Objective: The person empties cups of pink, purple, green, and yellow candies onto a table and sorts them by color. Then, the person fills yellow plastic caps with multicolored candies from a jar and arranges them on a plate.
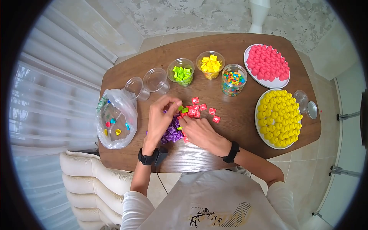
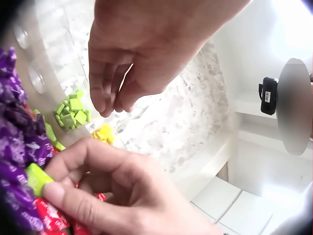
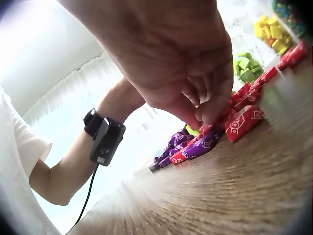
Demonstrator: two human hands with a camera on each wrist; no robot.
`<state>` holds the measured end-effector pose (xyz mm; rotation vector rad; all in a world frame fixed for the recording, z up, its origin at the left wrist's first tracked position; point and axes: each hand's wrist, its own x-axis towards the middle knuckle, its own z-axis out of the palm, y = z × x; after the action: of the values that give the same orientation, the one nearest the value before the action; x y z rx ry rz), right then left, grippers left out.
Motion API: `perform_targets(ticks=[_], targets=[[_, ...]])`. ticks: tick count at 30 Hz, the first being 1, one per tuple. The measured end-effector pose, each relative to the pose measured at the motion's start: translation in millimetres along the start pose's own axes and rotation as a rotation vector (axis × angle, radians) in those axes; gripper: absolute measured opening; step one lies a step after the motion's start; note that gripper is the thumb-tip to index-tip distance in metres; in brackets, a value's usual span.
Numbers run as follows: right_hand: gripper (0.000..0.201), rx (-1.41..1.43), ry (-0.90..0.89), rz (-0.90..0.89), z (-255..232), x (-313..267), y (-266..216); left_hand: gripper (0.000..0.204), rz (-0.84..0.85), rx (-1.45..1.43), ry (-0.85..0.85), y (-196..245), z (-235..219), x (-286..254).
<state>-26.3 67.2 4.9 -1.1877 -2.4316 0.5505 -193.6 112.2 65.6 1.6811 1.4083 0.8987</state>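
Note:
My right hand (image 1: 203,132) pinches a green wrapped candy (image 2: 36,180) between thumb and finger, low over the pile. My left hand (image 1: 161,117) hovers above the same pile, its fingers loosely bent, and no candy shows between them in the left wrist view. Purple wrapped candies (image 1: 172,132) lie heaped under and beside the left hand. Red wrapped candies (image 1: 195,107) spread to the right and beyond the right fingertips. Two more green candies (image 1: 185,110) lie among the red ones, just below the left fingertips.
Behind the pile stand clear cups with green candies (image 1: 182,73) and yellow candies (image 1: 211,64), a jar (image 1: 233,78) of colourful pieces and two clear cups (image 1: 156,79). A plastic bag (image 1: 130,132) sits left. Plates of pink pieces (image 1: 268,63) and yellow pieces (image 1: 279,119) stand right.

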Motion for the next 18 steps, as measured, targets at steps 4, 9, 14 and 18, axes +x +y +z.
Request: perform_targets(ticks=[4,9,14,18], targets=[[0.022,0.116,0.097,0.092,-17,1,4,0.017,0.086,0.077,-0.114,-4,0,-16],[0.015,0.330,0.198,0.159,-42,5,10,0.023,0.101,0.000,-0.163,-7,9,-24],[0.012,0.368,0.187,0.186,-60,12,8,0.021,-0.028,-0.154,-0.158,7,5,-22],[0.012,0.354,0.250,0.188,-68,17,13,0.021,0.016,-0.192,-0.151,1,8,-16]])
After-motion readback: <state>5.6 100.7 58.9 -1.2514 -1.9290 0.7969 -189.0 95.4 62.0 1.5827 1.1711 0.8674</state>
